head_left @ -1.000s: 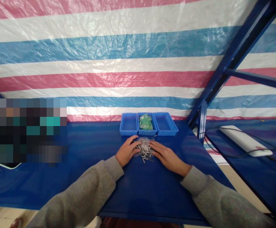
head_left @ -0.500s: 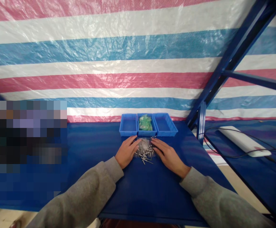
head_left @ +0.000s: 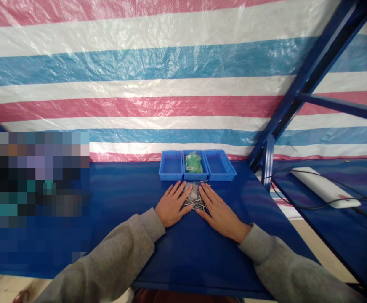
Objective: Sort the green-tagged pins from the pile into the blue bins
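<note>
A pile of thin silvery metal pins, perhaps nails or rivets [head_left: 198, 203], lies on the blue table [head_left: 190, 256], with a clear plastic bag [head_left: 193, 192] among them. My left hand [head_left: 172, 206] rests spread at the pile's left side, its fingertips touching the bag and pins. On the right side my right hand [head_left: 219, 210] lies flat with fingers stretched over the pile's edge. Neither hand grips anything. Parts of the pile are hidden beneath the fingers.
Just beyond the pile stand three blue trays: a left tray [head_left: 171, 175], a middle tray [head_left: 196, 177] holding a green bag [head_left: 193, 162], and a right tray [head_left: 224, 173]. A white power strip [head_left: 324, 187] with black cables lies right, past a blue metal frame [head_left: 268, 162]. The far left is pixelated.
Both hands have moved slightly nearer me around the pile, thumbs drawn in along its near edge. Pins that stuck out toward me are now gathered closer into the pile.
</note>
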{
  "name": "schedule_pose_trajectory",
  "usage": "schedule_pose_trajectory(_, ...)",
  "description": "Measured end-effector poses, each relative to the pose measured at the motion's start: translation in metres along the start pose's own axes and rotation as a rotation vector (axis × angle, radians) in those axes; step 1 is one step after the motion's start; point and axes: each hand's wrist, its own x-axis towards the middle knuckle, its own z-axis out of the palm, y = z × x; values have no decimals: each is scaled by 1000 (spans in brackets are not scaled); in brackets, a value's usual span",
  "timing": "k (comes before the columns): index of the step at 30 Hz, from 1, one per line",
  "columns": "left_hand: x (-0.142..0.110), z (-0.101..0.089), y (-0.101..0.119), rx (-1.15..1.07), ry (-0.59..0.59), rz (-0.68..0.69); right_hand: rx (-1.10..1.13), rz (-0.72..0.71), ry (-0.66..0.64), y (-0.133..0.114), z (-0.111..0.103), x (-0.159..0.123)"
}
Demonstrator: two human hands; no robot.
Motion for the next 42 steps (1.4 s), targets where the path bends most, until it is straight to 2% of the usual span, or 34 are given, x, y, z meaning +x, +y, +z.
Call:
schedule_pose_trajectory(6, 1, 0, -3, -43, 17, 9, 52, -30, 32, -1, -5, 0)
schedule_pose_trajectory(10, 4, -2, -2, -55, 35, -1, 68, 35, 174, 2, -16, 8)
schedule_pose_trajectory(14, 6, -4, -2, -61, 54, 8, 60, 107, 337, 17, -33, 32)
schedule_pose_trajectory(17, 6, -7, 0, -74, 96, 37, 78, 67, 343, 33, -46, 65)
schedule_pose_trajectory(20, 7, -12, 2, -81, 184, 54, 98, 11, 229, 46, -56, 106)
schedule_pose_trajectory(24, 11, -18, 4, -55, 273, 43, 45, 20, -75, 54, -61, 159)
schedule_pose_trajectory(26, 13, -19, 5, -39, 292, 21, 17, 47, -253, 55, -60, 177)
schedule_pose_trajectory(29, 14, -18, 3, -10, 303, -20, -68, 77, -413, 53, -56, 191)
schedule_pose_trajectory(35, 15, -14, -4, 53, 269, -49, -204, 136, -538, 46, -44, 199)
schedule_pose_trajectory(42, 15, -12, -5, 65, 260, -34, -216, 132, -542, 48, -29, 203)
